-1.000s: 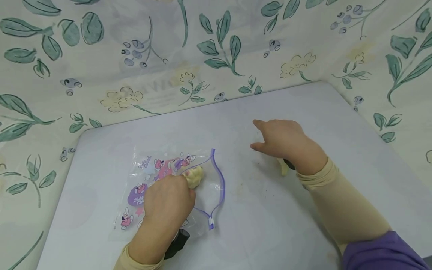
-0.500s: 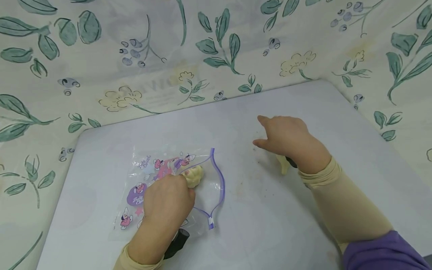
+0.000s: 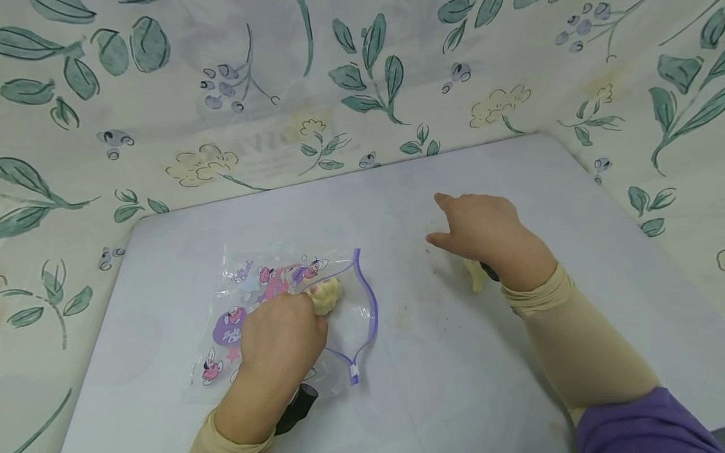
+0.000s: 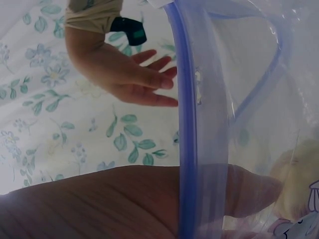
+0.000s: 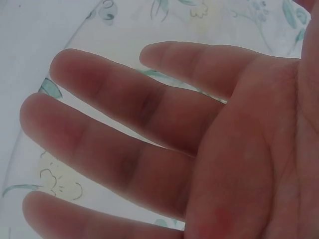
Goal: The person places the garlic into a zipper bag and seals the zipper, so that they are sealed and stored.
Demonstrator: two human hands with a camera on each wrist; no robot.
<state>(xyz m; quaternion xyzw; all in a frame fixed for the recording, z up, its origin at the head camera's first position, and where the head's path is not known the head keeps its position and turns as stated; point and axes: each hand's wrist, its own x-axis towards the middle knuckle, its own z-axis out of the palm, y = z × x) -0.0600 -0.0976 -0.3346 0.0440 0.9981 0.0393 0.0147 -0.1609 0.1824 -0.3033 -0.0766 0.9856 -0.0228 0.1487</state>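
A clear zip bag (image 3: 351, 314) with a purple zip edge and pink and purple prints sits at the left of the table, its mouth gaping to the right. My left hand (image 3: 283, 330) is over the bag with curled fingers and holds a pale yellow lumpy ball (image 3: 326, 297) at the mouth. In the left wrist view the thumb (image 4: 254, 191) reaches the ball's (image 4: 296, 181) side behind clear film. Whether the film lies between fingers and ball is hidden. To the right, my right hand (image 3: 481, 229) hovers above the table, fingers spread; its palm (image 5: 234, 159) holds nothing.
The white table (image 3: 408, 390) carries small dark specks (image 3: 447, 327) between the hands. Its far edge meets a leaf-printed cloth (image 3: 255, 145), which also hangs at both sides. A black wrist device (image 3: 297, 409) sits under the left wrist.
My right hand has shifted slightly up and to the right, then stayed almost still. The left hand, the bag and the pale yellow ball have kept their places.
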